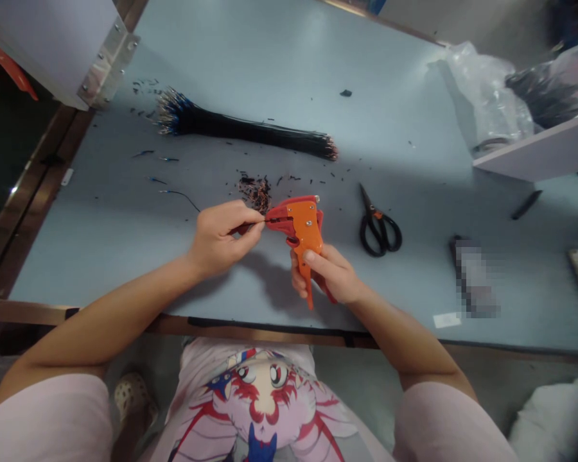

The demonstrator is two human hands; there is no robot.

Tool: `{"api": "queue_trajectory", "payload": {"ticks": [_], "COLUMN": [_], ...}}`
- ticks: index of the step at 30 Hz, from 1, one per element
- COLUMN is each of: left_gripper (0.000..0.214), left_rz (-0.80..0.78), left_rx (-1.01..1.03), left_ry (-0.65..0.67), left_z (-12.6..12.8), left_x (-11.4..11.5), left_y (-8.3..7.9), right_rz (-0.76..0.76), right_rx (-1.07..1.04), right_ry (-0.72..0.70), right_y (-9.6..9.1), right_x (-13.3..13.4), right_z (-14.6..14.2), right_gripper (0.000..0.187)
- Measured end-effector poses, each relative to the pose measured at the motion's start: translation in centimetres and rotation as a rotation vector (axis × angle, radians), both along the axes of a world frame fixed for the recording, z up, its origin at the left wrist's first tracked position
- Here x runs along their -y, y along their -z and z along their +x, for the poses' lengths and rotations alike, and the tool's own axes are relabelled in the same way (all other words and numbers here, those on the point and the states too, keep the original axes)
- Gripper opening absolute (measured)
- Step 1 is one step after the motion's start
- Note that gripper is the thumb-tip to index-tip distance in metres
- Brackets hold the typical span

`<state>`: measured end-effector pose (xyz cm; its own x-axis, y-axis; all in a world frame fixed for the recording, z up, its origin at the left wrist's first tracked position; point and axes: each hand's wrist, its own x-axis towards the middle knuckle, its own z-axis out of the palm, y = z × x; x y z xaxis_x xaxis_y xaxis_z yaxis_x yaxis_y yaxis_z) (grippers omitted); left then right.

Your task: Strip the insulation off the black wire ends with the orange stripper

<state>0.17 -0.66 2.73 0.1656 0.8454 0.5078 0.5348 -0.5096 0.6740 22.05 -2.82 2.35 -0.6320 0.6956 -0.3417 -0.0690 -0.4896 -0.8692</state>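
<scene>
Two bare hands work over a blue-grey laminate workbench (390, 77) in the head view. Left hand (220, 240) holds a thin black wire (275, 220) in a narrow pinch between thumb and fingertips, feeding its end into the jaws of an orange self-adjusting wire stripper (304, 224). Right hand (330, 274) is closed around the tool's handles, thumb lying across the body, with the lower handle projecting below the fist. Both the tool and the wire are held clear of the bench, at centre front. Handling estimate: the wire looks light, thin and flexible, so it would probably bend if held far back; the best hold appears to be close to the jaws. The stripper looks light and rigid, and is best taken by its handles. Farther out, a long bundle of black wires (241, 130) with blue and bared ends lies across the bench, and a small heap of cut insulation scraps (254, 192) sits just beyond the stripper. Black-handled scissors (379, 224) lie to the right. A plastic bag (486, 96) rests at far right, beside a white shelf (534, 154). A pixelated object (474, 279) cannot be identified.
</scene>
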Motion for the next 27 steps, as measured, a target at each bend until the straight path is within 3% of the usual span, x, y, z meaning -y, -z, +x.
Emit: {"api": "queue_trajectory", "payload": {"ticks": [6,17,19,22,23,25,27], "left_gripper": [0.014,0.015,0.015,0.015,0.015,0.014,0.012], "left_rz": [0.021,-0.068,-0.057,-0.046,-0.057,-0.102,-0.151], "left_rx": [-0.010,-0.040,-0.009,0.089,0.122,0.165,0.176], "left_ry": [-0.027,-0.075,-0.099,-0.192,-0.209,-0.198,-0.163], "left_z": [0.1,0.2,-0.3,-1.3,-1.5,-1.6,-1.4], "left_x": [0.3,0.3,0.2,-0.2,-0.3,-0.6,-0.8], "left_y": [0.0,-0.2,-0.5,-1.2,-1.3,-1.3,-1.1], "right_rz": [0.023,-0.158,-0.174,-0.124,-0.108,-0.113,-0.127], "right_rx": [-0.022,-0.010,-0.019,-0.082,-0.077,-0.028,0.018], "right_ry": [-0.011,0.102,0.193,0.476,0.510,0.464,0.330], "right_y": [0.1,-0.1,-0.5,-1.5,-1.8,-2.0,-1.8], "right_x": [-0.1,0.0,-0.9,-3.0,-3.5,-4.0,-3.6], "right_z": [0.1,-0.2,0.6,2.3,2.7,3.2,3.0], "right_gripper": [0.042,0.040,0.039,0.034,0.034,0.033,0.034]}}
